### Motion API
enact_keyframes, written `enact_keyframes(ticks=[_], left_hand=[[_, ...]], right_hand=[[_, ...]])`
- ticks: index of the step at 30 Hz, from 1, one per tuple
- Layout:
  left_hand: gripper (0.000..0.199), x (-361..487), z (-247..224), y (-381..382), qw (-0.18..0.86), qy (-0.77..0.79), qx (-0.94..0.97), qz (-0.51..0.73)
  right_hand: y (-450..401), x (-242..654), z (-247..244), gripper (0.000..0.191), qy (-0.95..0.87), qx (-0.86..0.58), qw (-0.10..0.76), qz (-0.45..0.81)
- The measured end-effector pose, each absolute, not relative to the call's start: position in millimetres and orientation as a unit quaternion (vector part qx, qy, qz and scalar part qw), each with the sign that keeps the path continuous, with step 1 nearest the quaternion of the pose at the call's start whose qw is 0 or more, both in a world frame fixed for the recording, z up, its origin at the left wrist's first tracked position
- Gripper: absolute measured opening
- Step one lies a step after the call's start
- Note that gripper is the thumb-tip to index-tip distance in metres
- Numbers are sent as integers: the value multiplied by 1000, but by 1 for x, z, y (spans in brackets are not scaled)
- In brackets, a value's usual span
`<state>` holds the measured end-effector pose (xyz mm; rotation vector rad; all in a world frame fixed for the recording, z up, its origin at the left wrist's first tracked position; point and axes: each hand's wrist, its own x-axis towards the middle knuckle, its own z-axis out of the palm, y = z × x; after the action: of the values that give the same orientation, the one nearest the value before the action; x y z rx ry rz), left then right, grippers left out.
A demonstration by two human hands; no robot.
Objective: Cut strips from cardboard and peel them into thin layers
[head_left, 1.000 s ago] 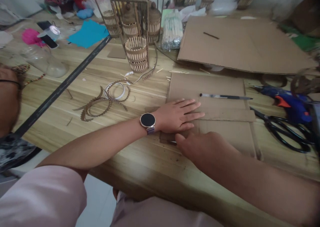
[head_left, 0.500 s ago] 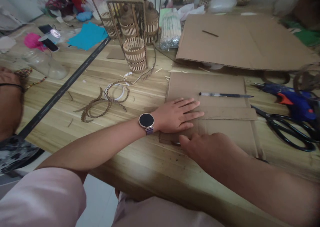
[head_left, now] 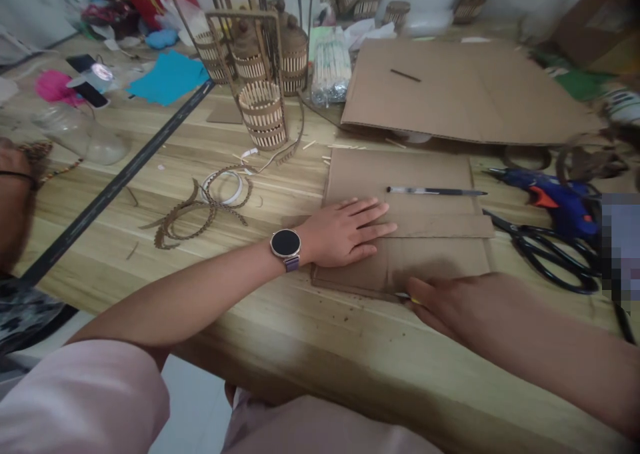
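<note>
My left hand (head_left: 345,233), with a watch (head_left: 285,243) on the wrist, lies flat with spread fingers on a cardboard strip (head_left: 440,227). Beneath the strip is a larger cardboard sheet (head_left: 400,167). My right hand (head_left: 460,301) is closed around a utility knife (head_left: 414,300) at the sheet's near edge; only a bit of blade and some yellow show, the rest is hidden by the fingers. A pen (head_left: 437,191) rests on the sheet beyond my left hand. Black-handled scissors (head_left: 550,254) lie right of the sheet, their blades touching or close to it.
A blue glue gun (head_left: 550,197) lies beyond the scissors. Curled corrugated strips (head_left: 187,221) sit to the left. Stick-sided baskets (head_left: 263,117) stand at the back beside a big cardboard panel (head_left: 465,94). Another person's arm (head_left: 15,201) is at far left, past a black bar (head_left: 120,181).
My right hand has moved right with the knife, along the sheet's near edge, away from my left hand. My left hand stays pressed on the strip. The view has shifted slightly.
</note>
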<state>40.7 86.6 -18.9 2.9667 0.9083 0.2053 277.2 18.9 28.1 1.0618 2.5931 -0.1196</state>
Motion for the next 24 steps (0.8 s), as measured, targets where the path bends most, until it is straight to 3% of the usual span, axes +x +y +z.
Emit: enact_keyframes(ticks=[3, 12, 24], left_hand=[[52, 41, -20, 86, 14, 292, 954, 68], [51, 42, -22, 91, 20, 288, 956, 56], [51, 42, -27, 93, 5, 283, 956, 79]], right_hand=[[19, 266, 28, 20, 912, 360, 194, -41], [19, 189, 35, 18, 934, 317, 160, 47], [17, 179, 43, 32, 939, 289, 169, 77]])
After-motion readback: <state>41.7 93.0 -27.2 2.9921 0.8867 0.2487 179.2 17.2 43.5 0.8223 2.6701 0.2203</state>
